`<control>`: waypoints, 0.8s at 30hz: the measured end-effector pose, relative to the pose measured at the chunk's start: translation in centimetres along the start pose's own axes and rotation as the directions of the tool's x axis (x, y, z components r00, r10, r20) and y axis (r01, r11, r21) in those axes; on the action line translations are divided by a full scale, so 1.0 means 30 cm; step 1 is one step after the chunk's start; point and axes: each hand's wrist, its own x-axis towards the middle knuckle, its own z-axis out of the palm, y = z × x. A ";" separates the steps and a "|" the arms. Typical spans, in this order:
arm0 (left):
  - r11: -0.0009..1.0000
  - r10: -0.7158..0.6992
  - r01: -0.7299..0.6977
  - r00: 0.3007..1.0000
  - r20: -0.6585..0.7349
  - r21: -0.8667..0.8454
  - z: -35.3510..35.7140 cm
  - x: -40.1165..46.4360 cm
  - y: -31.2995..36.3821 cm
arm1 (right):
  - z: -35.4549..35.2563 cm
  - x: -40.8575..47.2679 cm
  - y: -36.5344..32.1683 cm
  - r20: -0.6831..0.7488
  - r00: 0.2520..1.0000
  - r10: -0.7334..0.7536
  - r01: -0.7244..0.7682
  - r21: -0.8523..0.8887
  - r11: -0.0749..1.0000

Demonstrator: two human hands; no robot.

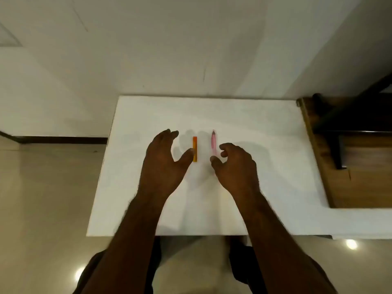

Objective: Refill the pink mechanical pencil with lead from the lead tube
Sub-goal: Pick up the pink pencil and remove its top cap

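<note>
A pink mechanical pencil (213,142) lies on the white table (265,145), its tip pointing away from me. An orange lead tube (195,148) lies parallel to it, a little to the left. My left hand (163,162) hovers just left of the tube with fingers apart, its thumb tip touching or almost touching the tube's side. My right hand (235,164) is over the pencil's near end with curled fingers; thumb and forefinger sit on either side of the pencil without a clear grip. The pencil's near end is hidden by those fingers.
The white table stands against a pale wall. A brown wooden surface (360,177) with a dark frame adjoins it on the right. Glossy beige floor (42,198) lies to the left and below the table's near edge. My knees show under the table.
</note>
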 end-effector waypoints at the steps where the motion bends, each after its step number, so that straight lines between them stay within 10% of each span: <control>1: 1.000 -0.019 0.019 1.000 -0.005 -0.021 0.007 0.017 -0.016 | 0.010 0.020 0.002 0.003 1.000 0.009 -0.009 -0.007 1.000; 10: 0.993 -0.077 0.082 0.995 0.059 -0.085 0.039 0.093 -0.017 | 0.078 0.102 0.008 -0.007 0.999 0.036 -0.037 -0.098 0.995; 24: 0.933 -0.152 0.170 0.985 0.081 -0.317 0.108 0.122 -0.002 | 0.048 0.076 -0.040 0.127 0.983 -0.129 0.046 0.513 0.857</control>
